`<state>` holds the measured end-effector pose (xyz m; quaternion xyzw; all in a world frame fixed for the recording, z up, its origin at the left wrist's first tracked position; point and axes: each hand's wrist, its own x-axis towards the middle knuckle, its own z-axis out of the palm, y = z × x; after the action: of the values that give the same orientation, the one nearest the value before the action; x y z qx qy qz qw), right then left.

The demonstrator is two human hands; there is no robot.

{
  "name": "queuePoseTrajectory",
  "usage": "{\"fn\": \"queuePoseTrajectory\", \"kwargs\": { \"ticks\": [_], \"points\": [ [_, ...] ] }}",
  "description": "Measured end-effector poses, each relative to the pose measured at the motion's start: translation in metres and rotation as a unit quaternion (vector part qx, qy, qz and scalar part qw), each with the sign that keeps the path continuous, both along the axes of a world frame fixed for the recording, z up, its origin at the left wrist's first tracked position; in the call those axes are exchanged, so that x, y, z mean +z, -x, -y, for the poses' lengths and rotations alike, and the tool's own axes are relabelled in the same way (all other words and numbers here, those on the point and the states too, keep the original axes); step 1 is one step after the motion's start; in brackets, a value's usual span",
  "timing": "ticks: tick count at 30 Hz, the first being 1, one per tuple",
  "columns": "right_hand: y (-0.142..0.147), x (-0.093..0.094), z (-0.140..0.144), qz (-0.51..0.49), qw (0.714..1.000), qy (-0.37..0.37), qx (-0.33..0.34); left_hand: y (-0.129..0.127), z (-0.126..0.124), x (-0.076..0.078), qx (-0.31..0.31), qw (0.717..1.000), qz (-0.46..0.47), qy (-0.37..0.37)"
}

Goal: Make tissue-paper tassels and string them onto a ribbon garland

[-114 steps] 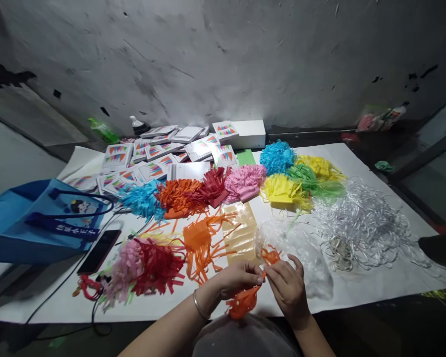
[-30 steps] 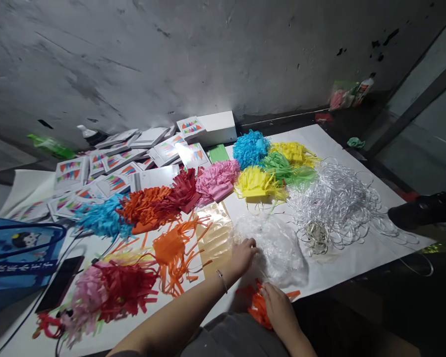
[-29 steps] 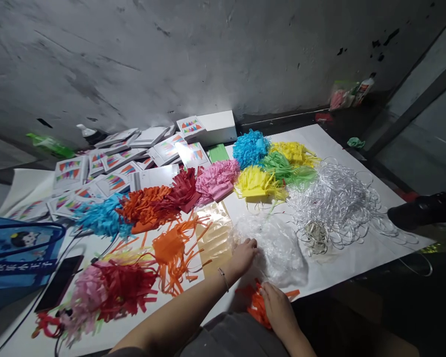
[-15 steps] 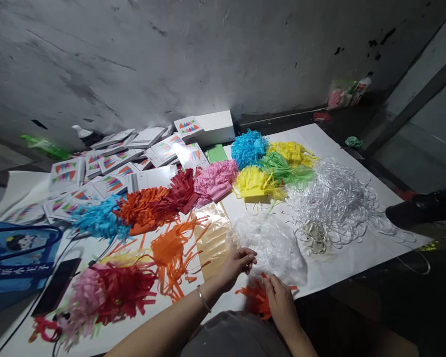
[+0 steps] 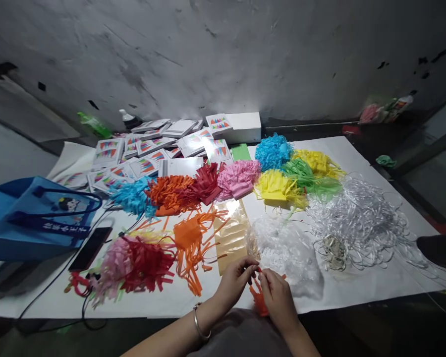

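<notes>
Close to my body, an orange paper tassel (image 5: 258, 300) with cut fringes hangs below my fingers. My right hand (image 5: 278, 293) pinches its upper end between thumb and forefinger. My left hand (image 5: 238, 278), a bangle on its wrist, meets the right at the fingertips, closed on a small orange-red end of the tassel. Just beyond my hands lies a clear plastic bag (image 5: 292, 255) of whitish, shiny contents. A loose orange fringed bundle (image 5: 189, 238) and a tan glossy sheet (image 5: 230, 230) lie left of the bag.
Coloured fringe bundles, such as the pink one (image 5: 240, 178) and the yellow one (image 5: 278, 187), cross the table. A tangle of white cord (image 5: 357, 218) spreads right. Printed packets (image 5: 152, 144) pile up behind. A blue bag (image 5: 33, 218) and a phone (image 5: 90, 249) are left.
My left hand has moved in to meet the right hand at the top of the orange tassel. The camera view has turned left, so the scene sits further right.
</notes>
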<state>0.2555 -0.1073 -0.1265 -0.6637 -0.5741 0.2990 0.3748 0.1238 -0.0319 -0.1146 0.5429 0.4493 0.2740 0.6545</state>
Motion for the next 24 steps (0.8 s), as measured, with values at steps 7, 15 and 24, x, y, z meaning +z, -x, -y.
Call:
{"fn": "queuePoseTrajectory", "kwargs": {
  "ticks": [7,15,24],
  "points": [
    [0.004,0.014,-0.006,0.011,0.994,0.022,0.104,0.026,0.008,-0.006,0.03,0.999,0.018,0.028],
    [0.022,0.015,-0.006,0.04,0.99,0.027,0.133,0.047,0.012,-0.003,-0.006,1.0,0.004,-0.002],
    [0.038,0.009,-0.004,0.064,0.988,-0.008,0.139,0.061,0.015,0.008,-0.049,0.995,-0.063,-0.063]
  ]
}}
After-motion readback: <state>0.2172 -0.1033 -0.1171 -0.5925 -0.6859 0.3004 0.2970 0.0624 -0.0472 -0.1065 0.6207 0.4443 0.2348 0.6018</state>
